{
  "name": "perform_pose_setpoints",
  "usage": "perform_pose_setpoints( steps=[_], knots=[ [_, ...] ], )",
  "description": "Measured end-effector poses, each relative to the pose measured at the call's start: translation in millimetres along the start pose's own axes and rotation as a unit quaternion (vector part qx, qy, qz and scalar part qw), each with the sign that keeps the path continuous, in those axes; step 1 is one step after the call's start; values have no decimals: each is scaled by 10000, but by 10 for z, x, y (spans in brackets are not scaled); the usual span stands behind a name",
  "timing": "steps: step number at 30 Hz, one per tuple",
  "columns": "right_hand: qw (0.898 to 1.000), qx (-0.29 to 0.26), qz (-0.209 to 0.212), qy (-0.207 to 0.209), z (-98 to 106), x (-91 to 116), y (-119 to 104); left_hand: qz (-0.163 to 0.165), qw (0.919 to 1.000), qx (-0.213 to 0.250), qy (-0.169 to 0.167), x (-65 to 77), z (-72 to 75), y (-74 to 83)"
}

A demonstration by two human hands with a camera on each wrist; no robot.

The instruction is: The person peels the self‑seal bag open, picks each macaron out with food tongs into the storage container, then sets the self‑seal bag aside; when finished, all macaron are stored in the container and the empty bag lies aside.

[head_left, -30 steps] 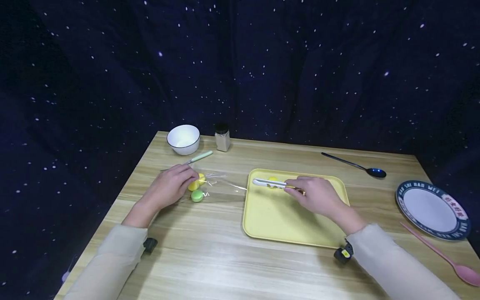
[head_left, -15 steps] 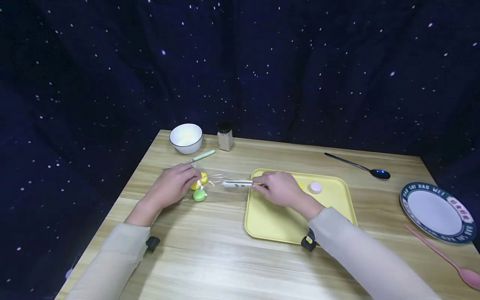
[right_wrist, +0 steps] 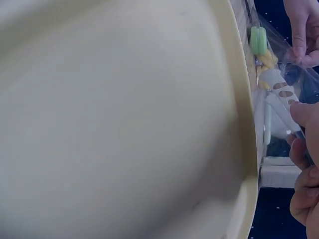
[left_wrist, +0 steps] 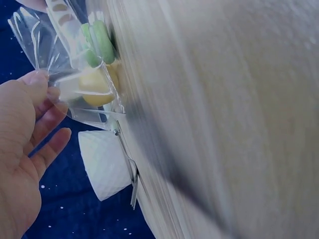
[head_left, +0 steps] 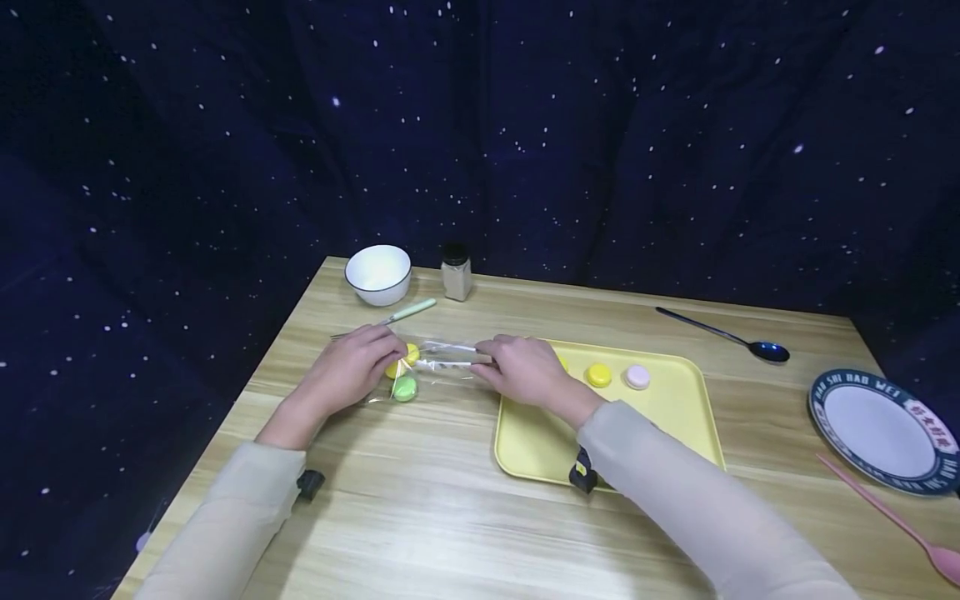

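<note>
My left hand (head_left: pixel 356 362) pinches the edge of a clear plastic bag (left_wrist: pixel 31 37) between thumb and fingers. Lying in the bag are a green macaron (head_left: pixel 405 388) and yellow macarons (head_left: pixel 413 354). My right hand (head_left: pixel 525 371) grips tongs (right_wrist: pixel 282 90), whose white, slotted arms reach left into the mouth of the bag. In the head view the two arms stand apart, their tips near the macarons. Under my right forearm is a yellow tray (head_left: pixel 517 454), bearing a yellow macaron (head_left: pixel 598 375), a pink macaron (head_left: pixel 637 377) and another yellow one partly hidden by my hand.
Behind the bag are a white bowl (head_left: pixel 378 275), a jar (head_left: pixel 456 275) with a black lid, and a fork (head_left: pixel 412 309) with a pale green handle. To the right lie a dark spoon (head_left: pixel 765 352), a blue-rimmed plate (head_left: pixel 877 429) and a pink spoon (head_left: pixel 941 558).
My right hand has carried the tongs left from over the tray to the bag, and their arms have spread. The macarons on the tray have come into view. My left hand keeps its hold.
</note>
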State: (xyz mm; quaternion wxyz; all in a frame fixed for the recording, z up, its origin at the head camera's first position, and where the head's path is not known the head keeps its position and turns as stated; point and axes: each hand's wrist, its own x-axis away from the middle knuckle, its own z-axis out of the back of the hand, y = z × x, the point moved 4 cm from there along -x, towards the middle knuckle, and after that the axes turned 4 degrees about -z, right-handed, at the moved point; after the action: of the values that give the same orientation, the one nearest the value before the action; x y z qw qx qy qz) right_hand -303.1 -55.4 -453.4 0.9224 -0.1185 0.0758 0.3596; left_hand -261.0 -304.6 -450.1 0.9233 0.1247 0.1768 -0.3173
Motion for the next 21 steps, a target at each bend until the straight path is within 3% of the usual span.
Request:
perform_pose_setpoints(
  steps=[8,13,21],
  knots=[
    [9993,-214,-10,-299,-104,-138,-30,-303,9986,403,135,-18,-37,-15],
    [9991,-273,5,-338,-159,-204,-46,-256,9979,590,66,-22,-66,-38],
    [9989,-133,109,-439,-193,-232,-89,-138,9988,466,-101,-23,-88,-44]
  ],
)
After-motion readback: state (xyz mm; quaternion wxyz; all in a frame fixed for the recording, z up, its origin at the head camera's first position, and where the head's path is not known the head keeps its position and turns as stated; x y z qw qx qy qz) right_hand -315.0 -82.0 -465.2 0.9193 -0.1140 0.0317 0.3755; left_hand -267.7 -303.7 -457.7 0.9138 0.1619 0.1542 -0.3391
